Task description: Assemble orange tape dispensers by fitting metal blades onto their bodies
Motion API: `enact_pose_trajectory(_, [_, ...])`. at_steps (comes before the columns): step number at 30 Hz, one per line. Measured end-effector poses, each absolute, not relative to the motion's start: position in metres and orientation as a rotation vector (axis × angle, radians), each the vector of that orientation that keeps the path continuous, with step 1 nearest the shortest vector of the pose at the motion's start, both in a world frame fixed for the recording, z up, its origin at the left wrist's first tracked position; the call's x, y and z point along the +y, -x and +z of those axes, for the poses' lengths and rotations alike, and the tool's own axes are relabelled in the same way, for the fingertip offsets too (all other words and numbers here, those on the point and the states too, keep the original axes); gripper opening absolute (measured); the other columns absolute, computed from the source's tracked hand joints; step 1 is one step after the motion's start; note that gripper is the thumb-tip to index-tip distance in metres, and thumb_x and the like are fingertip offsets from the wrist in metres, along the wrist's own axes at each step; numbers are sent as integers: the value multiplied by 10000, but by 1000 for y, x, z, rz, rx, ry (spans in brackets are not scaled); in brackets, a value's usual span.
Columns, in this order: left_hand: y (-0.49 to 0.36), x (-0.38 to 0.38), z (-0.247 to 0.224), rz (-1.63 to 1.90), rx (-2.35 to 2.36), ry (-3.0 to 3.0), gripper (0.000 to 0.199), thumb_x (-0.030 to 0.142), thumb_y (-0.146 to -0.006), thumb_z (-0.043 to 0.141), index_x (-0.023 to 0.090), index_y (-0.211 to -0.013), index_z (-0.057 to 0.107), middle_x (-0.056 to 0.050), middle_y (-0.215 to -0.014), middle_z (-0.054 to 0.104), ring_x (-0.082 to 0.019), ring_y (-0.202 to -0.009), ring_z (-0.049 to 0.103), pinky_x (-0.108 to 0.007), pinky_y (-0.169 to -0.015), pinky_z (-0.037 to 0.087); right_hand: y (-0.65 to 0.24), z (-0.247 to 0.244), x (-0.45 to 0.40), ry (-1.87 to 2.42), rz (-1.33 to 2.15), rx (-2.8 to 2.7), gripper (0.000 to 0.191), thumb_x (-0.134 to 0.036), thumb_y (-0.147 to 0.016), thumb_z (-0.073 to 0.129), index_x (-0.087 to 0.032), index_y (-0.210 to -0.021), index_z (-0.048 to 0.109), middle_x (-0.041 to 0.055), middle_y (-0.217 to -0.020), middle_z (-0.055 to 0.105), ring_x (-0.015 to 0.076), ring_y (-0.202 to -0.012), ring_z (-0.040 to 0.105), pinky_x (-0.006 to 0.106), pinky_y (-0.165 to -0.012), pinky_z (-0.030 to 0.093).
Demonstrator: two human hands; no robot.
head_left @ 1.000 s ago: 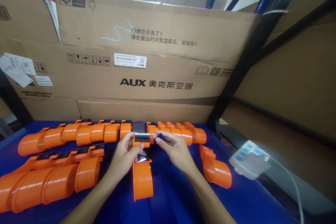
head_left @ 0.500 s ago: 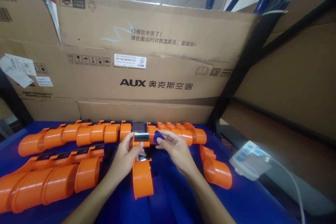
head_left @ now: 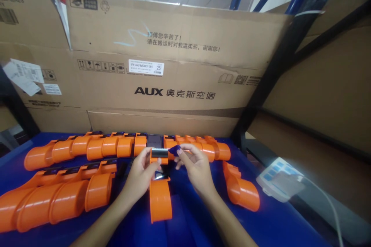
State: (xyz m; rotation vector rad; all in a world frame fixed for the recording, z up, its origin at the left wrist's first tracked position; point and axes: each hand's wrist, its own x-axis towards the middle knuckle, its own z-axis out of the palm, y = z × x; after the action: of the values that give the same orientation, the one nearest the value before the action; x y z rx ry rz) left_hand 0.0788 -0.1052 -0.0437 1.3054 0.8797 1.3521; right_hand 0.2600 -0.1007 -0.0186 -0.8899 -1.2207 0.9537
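My left hand (head_left: 142, 173) is closed around the head of an orange tape dispenser (head_left: 160, 202), thumb on its front. A toothed blade (head_left: 159, 149) with a dark strip under it runs along the top of that head. The round orange drum hangs below my fingers, and part of the frame between is hidden by them. Between thumb and fingers of my right hand (head_left: 198, 168) is a small dark blue plastic piece (head_left: 174, 149). Its left tip reaches the right end of the toothed edge; whether they touch I cannot tell.
Orange dispensers (head_left: 95, 149) stand in a row along the back of the blue table (head_left: 199, 216), with more (head_left: 68, 200) at front left. One dispenser (head_left: 243, 193) lies at right near a white power strip (head_left: 279, 179) with a cable. A cardboard wall (head_left: 185, 61) rises behind.
The blue piece has come in from the right, turned, and is now at the blade's right end. The whole view has shifted slightly.
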Motion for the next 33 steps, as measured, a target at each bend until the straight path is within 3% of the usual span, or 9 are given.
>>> enact_pose_trajectory(5, [-79,-106,-42,1383,876,-1281,335,383,-875,708,207,-1130,581,22,-773,638,-108,-561,584,-186,-465,423,-252,-22,-101,828,992,-1317,275,-404,-861,764,-244,-923,550,-12,-877,565,180,-768,669,332,-683,617])
enact_pose_trajectory(13, [-76,-102,-41,1375,872,-1269,362,411,-857,721,207,-1133,604,11,-785,624,-147,-658,630,-196,-483,430,-256,-27,-110,983,611,-1770,135,-309,-997,574,-226,-893,553,18,-831,611,170,-739,605,292,-681,512])
enact_pose_trajectory(22, [-76,-100,-42,1379,884,-1248,406,429,-822,750,199,-1133,629,-9,-799,648,-155,-638,622,-217,-507,446,-256,-20,-106,820,386,-1880,131,-216,-987,560,-220,-857,576,67,-945,629,212,-905,611,331,-810,497])
enact_pose_trajectory(33, [-76,-101,-42,1357,888,-1271,385,416,-835,740,216,-1142,623,-13,-833,663,-183,-721,658,-222,-538,464,-260,-17,-108,937,429,-1924,173,-273,-981,577,-238,-812,572,23,-775,585,190,-705,533,307,-650,420])
